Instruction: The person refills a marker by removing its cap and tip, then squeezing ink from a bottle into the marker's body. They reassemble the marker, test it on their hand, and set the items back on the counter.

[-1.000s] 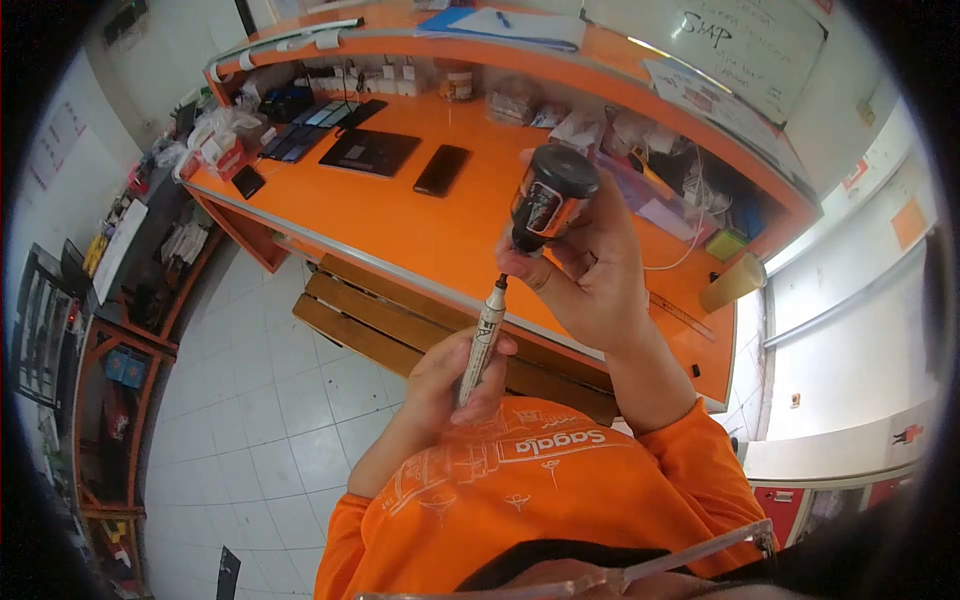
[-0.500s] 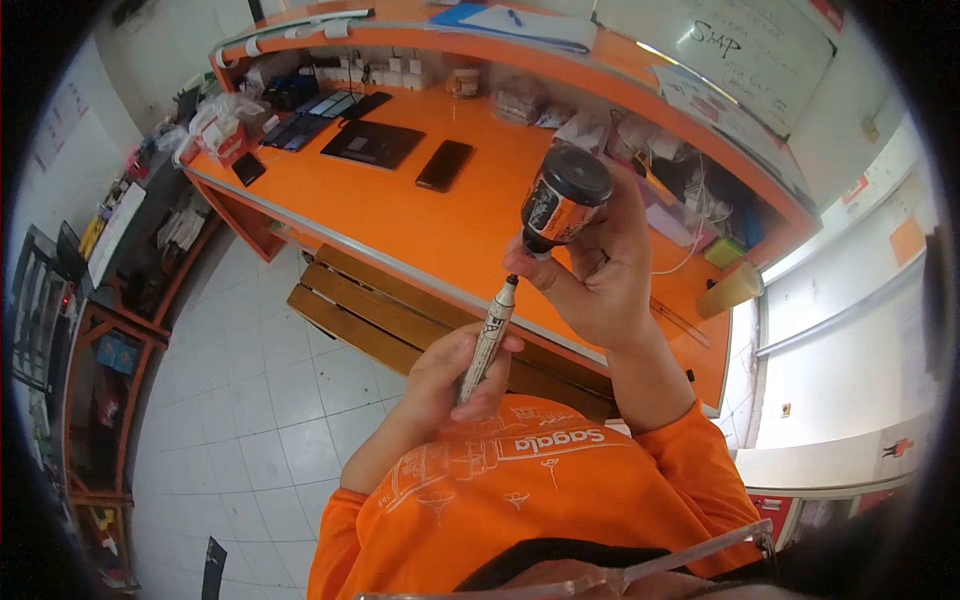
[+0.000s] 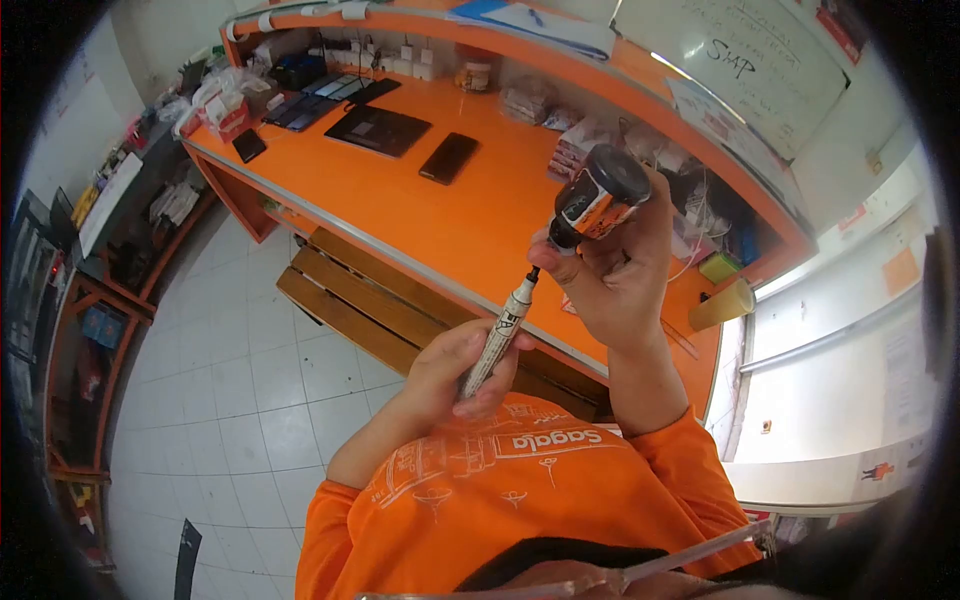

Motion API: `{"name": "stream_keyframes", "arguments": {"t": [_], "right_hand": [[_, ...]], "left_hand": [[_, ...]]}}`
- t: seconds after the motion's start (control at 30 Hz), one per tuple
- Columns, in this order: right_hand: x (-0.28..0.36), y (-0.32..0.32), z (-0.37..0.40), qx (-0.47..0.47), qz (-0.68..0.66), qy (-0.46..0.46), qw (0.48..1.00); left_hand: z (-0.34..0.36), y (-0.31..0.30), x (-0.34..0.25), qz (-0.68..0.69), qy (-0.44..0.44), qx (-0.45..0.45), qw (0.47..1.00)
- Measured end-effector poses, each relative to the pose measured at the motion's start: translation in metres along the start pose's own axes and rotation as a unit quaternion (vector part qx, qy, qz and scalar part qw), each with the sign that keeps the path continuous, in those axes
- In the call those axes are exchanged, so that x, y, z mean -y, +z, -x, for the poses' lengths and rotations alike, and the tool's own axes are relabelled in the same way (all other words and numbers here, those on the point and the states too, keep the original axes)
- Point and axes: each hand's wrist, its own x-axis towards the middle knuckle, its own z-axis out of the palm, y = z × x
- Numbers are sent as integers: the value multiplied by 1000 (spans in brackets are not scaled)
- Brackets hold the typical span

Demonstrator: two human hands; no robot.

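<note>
My left hand (image 3: 452, 368) is wrapped round the barrel of a white marker pen (image 3: 498, 338), held at a slant with its dark, uncapped tip up. In my right hand (image 3: 622, 285) is a small black ink bottle (image 3: 604, 196) with an orange label. The bottle is tipped, its nozzle pointing down and left toward the marker's tip, close above it. My right thumb lies beside the nozzle, and the palm side of that hand is partly behind the bottle.
Behind my hands stands an orange counter (image 3: 380, 195) bearing a closed laptop (image 3: 378, 131), a black phone (image 3: 449, 158) and a yellowish cylinder (image 3: 722, 304). A slatted wooden bench (image 3: 360, 305) stands along its front. A whiteboard (image 3: 735, 65) leans above the shelf.
Both hands, with the marker and the bottle, sit slightly farther right in view. The bottle is tilted more to the side, and the head view has shifted a little.
</note>
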Motion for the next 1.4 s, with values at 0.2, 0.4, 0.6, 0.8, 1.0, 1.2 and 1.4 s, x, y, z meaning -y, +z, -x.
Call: {"name": "stream_keyframes", "arguments": {"t": [0.2, 0.4, 0.6, 0.8, 1.0, 1.2, 1.4], "right_hand": [[2, -2, 0, 24, 8, 8, 1000], [1, 1, 0, -3, 4, 17, 1000], [1, -2, -2, 29, 39, 18, 999], [1, -2, -2, 1, 36, 34, 999], [1, -2, -2, 34, -10, 9, 999], [0, -8, -2, -4, 21, -16, 1000], [-3, -10, -4, 35, 5, -32, 999]], "left_hand": [[-1, 1, -1, 7, 20, 1, 1000], [-3, 2, -3, -6, 17, -7, 1000], [-2, -5, -2, -21, 9, 14, 1000], [-3, -8, 1, -88, 47, 9, 995], [-4, -12, 4, -142, 99, 2, 985], [-3, -11, 4, -192, 136, -67, 970], [-6, -12, 4, -295, 203, -115, 927]]}}
